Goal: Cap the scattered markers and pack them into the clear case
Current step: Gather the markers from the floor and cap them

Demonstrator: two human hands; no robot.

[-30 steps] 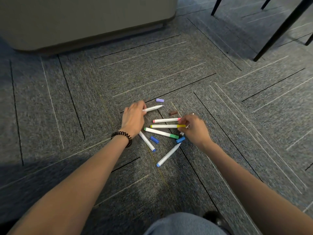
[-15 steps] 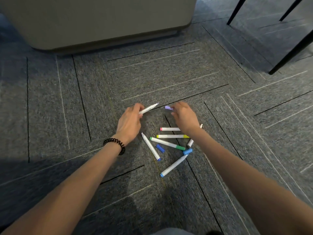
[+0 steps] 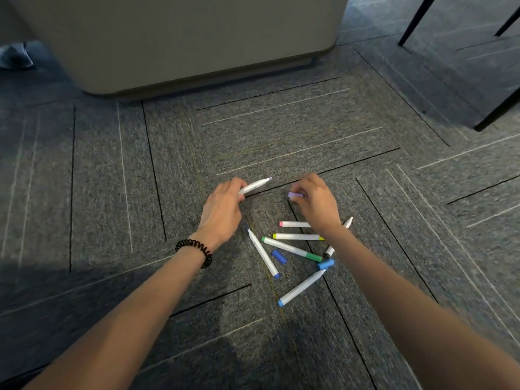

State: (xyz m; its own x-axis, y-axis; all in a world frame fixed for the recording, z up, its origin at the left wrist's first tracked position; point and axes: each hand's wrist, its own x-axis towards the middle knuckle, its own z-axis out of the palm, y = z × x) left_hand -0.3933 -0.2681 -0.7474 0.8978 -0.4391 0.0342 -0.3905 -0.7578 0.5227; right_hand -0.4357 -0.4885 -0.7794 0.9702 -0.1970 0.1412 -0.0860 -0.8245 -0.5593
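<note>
Gripping an uncapped purple marker [image 3: 254, 186] in the left hand [image 3: 222, 212], pinching a purple cap [image 3: 295, 195] in the right hand [image 3: 318, 204], 6 markers [image 3: 292, 250] on the floor [image 3: 112, 192] nearby.

Grey carpet floor [image 3: 309, 130] lined black and white. Around green-ended white plastic marker [image 3: 291, 249]: pink-ended white marker [image 3: 295, 224], yellow-ended white marker [image 3: 298, 237], dark blue cap [image 3: 279, 257], lilac cap [image 3: 295, 195].

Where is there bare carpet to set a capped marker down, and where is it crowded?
Bare carpet: between the grey cabinet and the left hand and right hand; also left of the left hand. Crowded: beside the right hand, among markers and loose caps.
</note>
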